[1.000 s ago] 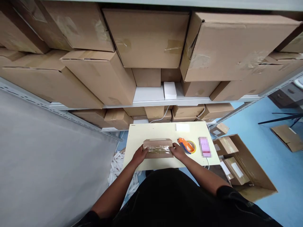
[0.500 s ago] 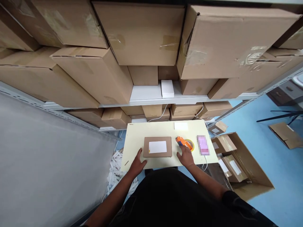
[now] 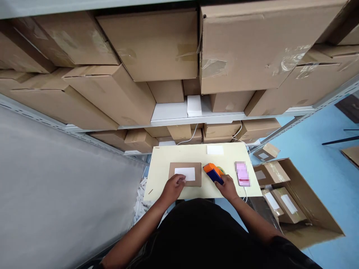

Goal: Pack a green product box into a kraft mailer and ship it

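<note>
Gripping an orange-and-blue plastic tape dispenser (image 3: 213, 173), the right hand (image 3: 227, 187) is just beside a flat, brown cardboard box (image 3: 198, 175) on the smooth cream tabletop (image 3: 159, 157). The left hand (image 3: 172, 188) curls its fingers over the box's white paper label (image 3: 188, 171); whether they pinch anything, I cannot tell. Beyond lies a white card (image 3: 215, 150); rightward, a pink rectangular object (image 3: 242, 173). Carton-packed shelves (image 3: 171, 112) hem in the far side.

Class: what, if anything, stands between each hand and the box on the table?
The tape dispenser, held in the right hand, lies between that hand and the box. Nothing visible lies between the left hand and the label.
</note>
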Action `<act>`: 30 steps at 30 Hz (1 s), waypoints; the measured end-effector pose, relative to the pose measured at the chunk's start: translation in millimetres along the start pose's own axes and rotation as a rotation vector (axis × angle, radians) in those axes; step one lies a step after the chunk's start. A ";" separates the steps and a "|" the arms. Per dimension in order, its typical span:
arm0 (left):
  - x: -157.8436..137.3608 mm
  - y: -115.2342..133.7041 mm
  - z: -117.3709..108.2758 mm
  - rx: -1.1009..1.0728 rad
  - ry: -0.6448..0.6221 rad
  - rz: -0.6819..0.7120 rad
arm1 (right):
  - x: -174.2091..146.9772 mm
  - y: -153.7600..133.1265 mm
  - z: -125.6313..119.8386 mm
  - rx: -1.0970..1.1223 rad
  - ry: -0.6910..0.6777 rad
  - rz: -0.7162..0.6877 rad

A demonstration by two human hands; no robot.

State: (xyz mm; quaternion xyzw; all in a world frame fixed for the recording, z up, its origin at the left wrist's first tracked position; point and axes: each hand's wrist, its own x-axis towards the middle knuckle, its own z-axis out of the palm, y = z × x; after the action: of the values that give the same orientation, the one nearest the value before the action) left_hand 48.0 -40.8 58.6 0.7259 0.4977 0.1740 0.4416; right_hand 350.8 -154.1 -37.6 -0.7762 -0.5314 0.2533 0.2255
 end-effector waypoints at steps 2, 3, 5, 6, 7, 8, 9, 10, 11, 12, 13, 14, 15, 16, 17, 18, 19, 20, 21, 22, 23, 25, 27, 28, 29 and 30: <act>21.5 25.7 14.0 -0.050 -0.074 -0.036 | -16.6 -8.2 -18.5 0.176 -0.007 -0.035; 32.7 37.6 20.6 -0.074 -0.107 -0.050 | -24.0 -12.6 -26.9 0.242 -0.013 -0.052; 52.1 58.3 32.8 -0.137 -0.203 -0.050 | -35.6 -20.1 -40.8 0.331 -0.025 -0.085; 59.3 66.7 38.3 -0.161 -0.255 -0.052 | -39.7 -22.7 -45.8 0.357 -0.030 -0.092; 64.3 73.4 43.6 -0.178 -0.302 -0.052 | -43.0 -24.3 -49.5 0.377 -0.033 -0.091; 67.3 78.5 48.7 -0.184 -0.336 -0.056 | -45.7 -24.8 -51.8 0.394 -0.033 -0.082; 68.3 81.9 53.4 -0.182 -0.352 -0.060 | -48.1 -24.6 -52.9 0.410 -0.028 -0.066; 67.8 83.6 57.8 -0.173 -0.352 -0.062 | -50.3 -23.9 -52.8 0.427 -0.021 -0.047; 66.2 84.0 61.7 -0.163 -0.341 -0.062 | -52.4 -23.2 -51.8 0.445 -0.013 -0.024; 63.9 83.1 65.1 -0.150 -0.331 -0.062 | -54.4 -22.8 -49.8 0.465 -0.007 0.005; 61.5 81.3 67.6 -0.132 -0.329 -0.060 | -56.2 -23.0 -47.2 0.485 -0.005 0.043; 59.4 78.7 69.4 -0.110 -0.336 -0.052 | -57.7 -24.1 -44.0 0.500 -0.006 0.085; 57.8 75.7 70.2 -0.084 -0.347 -0.038 | -58.8 -26.1 -40.2 0.508 -0.009 0.128; 57.2 72.3 70.2 -0.054 -0.363 -0.021 | -59.5 -29.0 -35.9 0.503 -0.006 0.167; 57.8 68.8 69.5 -0.020 -0.378 -0.002 | -59.7 -32.5 -31.0 0.489 0.002 0.202; 59.8 65.2 68.4 0.020 -0.393 0.020 | -59.6 -36.5 -25.5 0.474 0.015 0.233; 63.4 61.7 67.2 0.076 -0.406 0.054 | -59.4 -40.4 -19.2 0.465 0.033 0.265; 68.8 58.4 66.3 0.144 -0.419 0.097 | -59.6 -44.0 -12.2 0.469 0.054 0.302; 75.9 55.2 66.0 0.215 -0.434 0.147 | -60.6 -47.0 -4.7 0.490 0.079 0.348; 84.6 52.2 66.6 0.280 -0.449 0.197 | -62.7 -49.1 3.3 0.525 0.104 0.401; 94.8 49.3 68.3 0.336 -0.465 0.242 | -66.3 -50.1 11.4 0.574 0.127 0.461; 118.3 44.2 75.3 0.414 -0.505 0.295 | -79.0 -49.2 27.1 0.710 0.164 0.614; 142.0 39.6 87.2 0.484 -0.565 0.325 | -97.3 -46.1 41.5 0.897 0.157 0.782; 152.5 37.6 94.7 0.522 -0.605 0.342 | -107.0 -44.6 48.3 1.003 0.136 0.855; 161.4 35.8 102.9 0.560 -0.651 0.357 | -116.0 -43.5 55.2 1.108 0.111 0.912; 168.3 34.2 111.7 0.595 -0.697 0.371 | -123.4 -42.8 62.3 1.200 0.084 0.952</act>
State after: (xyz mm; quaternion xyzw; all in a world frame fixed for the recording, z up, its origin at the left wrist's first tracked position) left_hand 219.4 50.5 -6.4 0.9120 0.2108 -0.1532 0.3168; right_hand 243.1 -250.7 -40.1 -0.6748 0.0977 0.5386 0.4950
